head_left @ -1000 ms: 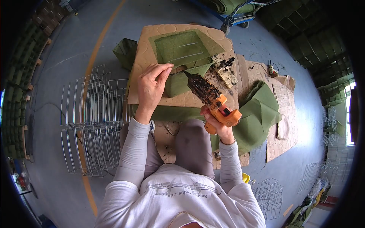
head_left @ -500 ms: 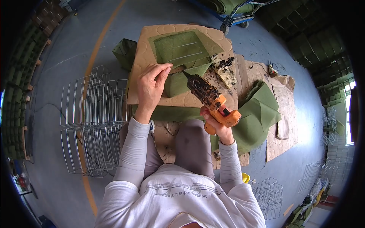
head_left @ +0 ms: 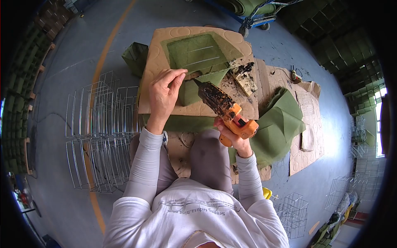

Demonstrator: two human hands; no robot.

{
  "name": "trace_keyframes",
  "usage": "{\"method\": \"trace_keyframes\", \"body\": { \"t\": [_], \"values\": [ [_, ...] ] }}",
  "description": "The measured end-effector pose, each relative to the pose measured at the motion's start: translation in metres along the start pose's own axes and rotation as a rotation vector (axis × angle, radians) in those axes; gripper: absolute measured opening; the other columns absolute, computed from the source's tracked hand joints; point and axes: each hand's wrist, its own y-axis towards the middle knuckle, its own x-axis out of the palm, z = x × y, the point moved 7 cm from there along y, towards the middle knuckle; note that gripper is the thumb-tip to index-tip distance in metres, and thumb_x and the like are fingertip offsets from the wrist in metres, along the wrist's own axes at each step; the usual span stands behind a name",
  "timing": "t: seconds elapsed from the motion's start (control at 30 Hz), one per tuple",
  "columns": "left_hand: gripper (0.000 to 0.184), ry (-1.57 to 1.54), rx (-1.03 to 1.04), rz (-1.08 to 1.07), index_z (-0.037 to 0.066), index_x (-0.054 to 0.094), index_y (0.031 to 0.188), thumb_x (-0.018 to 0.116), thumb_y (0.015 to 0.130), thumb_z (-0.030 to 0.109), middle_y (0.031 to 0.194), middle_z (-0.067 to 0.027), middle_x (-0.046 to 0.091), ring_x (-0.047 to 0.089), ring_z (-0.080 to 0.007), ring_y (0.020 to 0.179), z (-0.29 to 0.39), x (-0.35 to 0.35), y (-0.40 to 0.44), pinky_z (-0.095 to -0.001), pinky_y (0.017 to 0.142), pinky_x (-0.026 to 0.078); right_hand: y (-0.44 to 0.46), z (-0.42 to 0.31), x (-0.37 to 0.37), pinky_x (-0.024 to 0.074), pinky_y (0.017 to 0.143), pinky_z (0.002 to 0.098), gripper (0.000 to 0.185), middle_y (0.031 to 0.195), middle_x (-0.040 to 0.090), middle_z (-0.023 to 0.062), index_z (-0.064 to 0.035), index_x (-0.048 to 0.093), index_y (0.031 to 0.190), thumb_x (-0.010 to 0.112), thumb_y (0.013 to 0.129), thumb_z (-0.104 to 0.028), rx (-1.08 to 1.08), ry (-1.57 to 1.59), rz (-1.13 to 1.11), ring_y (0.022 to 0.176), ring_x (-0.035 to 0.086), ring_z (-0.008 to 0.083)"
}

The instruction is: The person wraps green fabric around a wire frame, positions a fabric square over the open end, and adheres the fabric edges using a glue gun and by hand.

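My right hand [head_left: 235,134] is wrapped round the handle of an orange glue gun [head_left: 225,103]. Dark residue cakes its barrel, and the nozzle points up and left at a flap of green fabric [head_left: 196,91]. Thumb and forefinger of my left hand [head_left: 167,84] are pinched together at the near edge of a green fabric box [head_left: 194,51], which has thin metal wires across it. The fingertips seem to grip that edge, though the exact contact is small. Cardboard [head_left: 155,58] lies under the box.
A residue-smeared block [head_left: 245,80] lies right of the box. Folded green fabric [head_left: 279,128] rests against more cardboard [head_left: 312,153]. Wire frames [head_left: 101,136] stand on the floor at left, near a green box [head_left: 135,58]. A blue cart [head_left: 258,20] is at the back.
The glue gun in my right hand has shifted slightly left, its nozzle now closer to my left fingertips. My left hand has stayed nearly still.
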Motion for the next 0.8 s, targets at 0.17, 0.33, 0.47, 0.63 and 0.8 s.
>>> {"method": "trace_keyframes", "body": {
  "t": [0.17,0.33,0.47,0.63,0.8],
  "values": [
    [0.010,-0.004,0.000,-0.001,0.001,0.070,0.096,0.066,0.090,0.007,0.081,-0.0085,0.066,0.062,-0.0184,0.072,-0.001,0.000,0.000,-0.0298,0.066,0.048,-0.001,0.000,-0.006,0.0471,0.068,0.0272,0.013,0.082,0.063,0.0006,-0.0051,0.062,0.091,0.071,0.082,-0.007,-0.014,-0.025,-0.001,0.074,0.057,0.0114],
    [0.010,-0.003,0.006,0.000,0.002,0.071,0.097,0.066,0.090,0.007,0.081,-0.0087,0.067,0.062,-0.0187,0.072,-0.001,0.001,0.000,-0.0297,0.065,0.048,-0.002,0.003,-0.012,0.0475,0.069,0.0271,0.015,0.084,0.063,0.0010,-0.0043,0.062,0.092,0.072,0.082,-0.007,-0.002,0.034,0.071,0.076,0.058,0.0113],
    [0.010,0.002,-0.004,-0.003,0.001,0.071,0.096,0.067,0.090,0.007,0.082,-0.0088,0.067,0.062,-0.0189,0.072,-0.001,0.001,0.000,-0.0297,0.066,0.048,0.000,0.001,-0.007,0.0474,0.069,0.0278,0.015,0.083,0.063,0.0011,-0.0050,0.062,0.092,0.073,0.082,-0.009,-0.016,-0.027,0.006,0.075,0.058,0.0122],
    [0.010,0.018,0.024,0.003,0.001,0.070,0.096,0.067,0.089,0.007,0.082,-0.0089,0.067,0.063,-0.0198,0.073,0.002,0.001,0.002,-0.0301,0.066,0.048,0.002,0.001,0.003,0.0470,0.069,0.0285,0.012,0.082,0.062,0.0011,-0.0059,0.062,0.089,0.071,0.082,-0.009,-0.059,-0.182,-0.097,0.073,0.058,0.0134],
    [0.010,0.008,0.008,-0.006,0.001,0.070,0.096,0.067,0.089,0.008,0.082,-0.0090,0.067,0.063,-0.0200,0.074,0.001,0.000,0.001,-0.0303,0.067,0.048,-0.001,0.000,-0.001,0.0473,0.070,0.0281,0.013,0.085,0.063,0.0009,-0.0046,0.062,0.091,0.071,0.083,-0.008,-0.025,-0.026,-0.026,0.076,0.058,0.0125]
  ]
}}
